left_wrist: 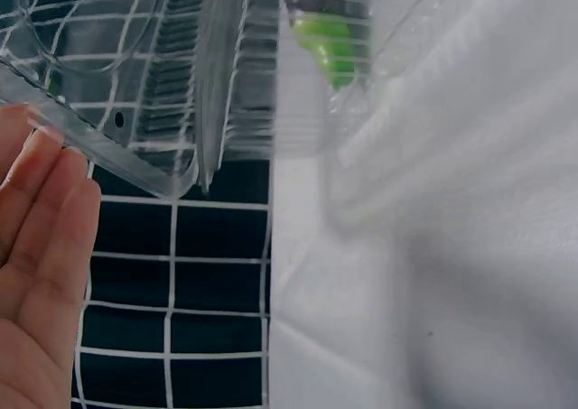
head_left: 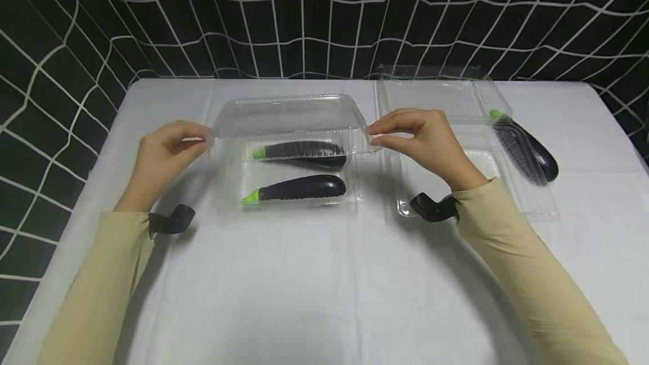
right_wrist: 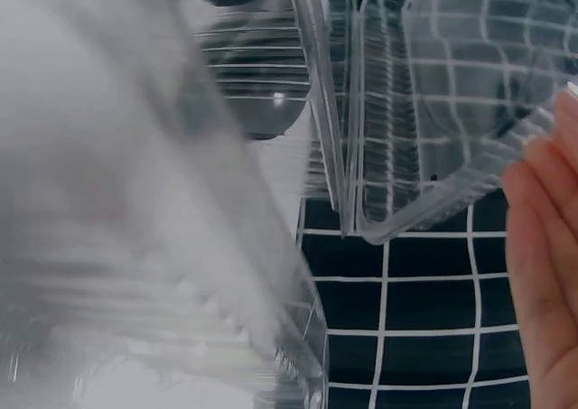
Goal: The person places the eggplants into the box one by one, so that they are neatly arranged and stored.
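A clear plastic hinged box (head_left: 235, 179) lies with its lid (head_left: 289, 114) tilted partly up. Thumb and fingers of my left hand (head_left: 164, 156) pinch the lid's left edge; my right hand (head_left: 426, 142) pinches its right edge. Inside, a dark toy-like eggplant (head_left: 304, 186) with a green stem end lies at the front. Behind it another eggplant (head_left: 299, 150) shows through the lid, its outline broken by the ribbed plastic. In the left wrist view, a green stem end (left_wrist: 330, 48) appears through the box wall. The right wrist view shows the lid (right_wrist: 452, 66) at my fingertips.
To the right stands a second clear box (head_left: 431, 97), its lid raised, under my right forearm. A third eggplant (head_left: 542, 156) lies at its right side, partly seen through the plastic. A white cloth (head_left: 284, 275) covers the table; a dark wall with white netting (head_left: 324, 21) borders it.
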Demonstrator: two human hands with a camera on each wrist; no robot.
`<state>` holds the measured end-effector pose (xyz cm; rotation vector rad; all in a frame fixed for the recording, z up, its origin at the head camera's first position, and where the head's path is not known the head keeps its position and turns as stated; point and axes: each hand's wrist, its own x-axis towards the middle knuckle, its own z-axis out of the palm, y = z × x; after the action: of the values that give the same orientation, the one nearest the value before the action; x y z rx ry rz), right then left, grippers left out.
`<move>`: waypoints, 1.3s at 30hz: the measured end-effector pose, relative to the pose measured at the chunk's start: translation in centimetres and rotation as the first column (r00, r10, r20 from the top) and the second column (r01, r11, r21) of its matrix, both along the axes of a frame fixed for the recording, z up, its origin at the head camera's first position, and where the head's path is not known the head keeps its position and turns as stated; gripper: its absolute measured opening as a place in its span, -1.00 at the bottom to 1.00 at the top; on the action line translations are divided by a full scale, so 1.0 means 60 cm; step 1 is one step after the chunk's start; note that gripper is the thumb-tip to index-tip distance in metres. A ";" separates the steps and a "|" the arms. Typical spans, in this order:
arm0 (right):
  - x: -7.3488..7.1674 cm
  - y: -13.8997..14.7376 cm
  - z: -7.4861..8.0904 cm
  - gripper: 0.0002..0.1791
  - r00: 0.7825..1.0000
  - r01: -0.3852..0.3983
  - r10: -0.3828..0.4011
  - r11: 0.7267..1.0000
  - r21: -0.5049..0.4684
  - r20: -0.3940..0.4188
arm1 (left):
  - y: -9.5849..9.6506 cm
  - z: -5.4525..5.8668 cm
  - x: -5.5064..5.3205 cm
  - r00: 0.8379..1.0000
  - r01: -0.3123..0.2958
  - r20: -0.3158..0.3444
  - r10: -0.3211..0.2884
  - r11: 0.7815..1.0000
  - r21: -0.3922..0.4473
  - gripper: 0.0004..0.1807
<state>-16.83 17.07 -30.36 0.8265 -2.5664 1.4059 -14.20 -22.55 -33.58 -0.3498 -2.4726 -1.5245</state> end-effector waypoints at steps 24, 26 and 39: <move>0.061 -0.014 -0.023 -0.85 0.992 -0.015 0.002 0.994 0.104 0.126 | 0.032 -0.031 0.093 0.989 -0.116 -0.089 0.115 0.993 -0.009 -0.82; 0.063 -0.015 -0.028 -0.84 0.994 -0.013 0.001 0.994 0.111 0.105 | 0.038 -0.038 0.103 0.983 -0.141 -0.117 0.142 0.990 0.017 -0.85; 0.077 -0.014 -0.053 -0.80 1.000 0.028 -0.026 0.988 0.152 -0.012 | 0.058 -0.070 0.133 0.970 -0.173 -0.152 0.189 0.979 0.109 -0.79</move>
<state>-12.20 16.24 -33.54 0.8127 -2.6936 1.2079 -6.21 -19.10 -37.77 -0.2144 -2.2322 -1.4715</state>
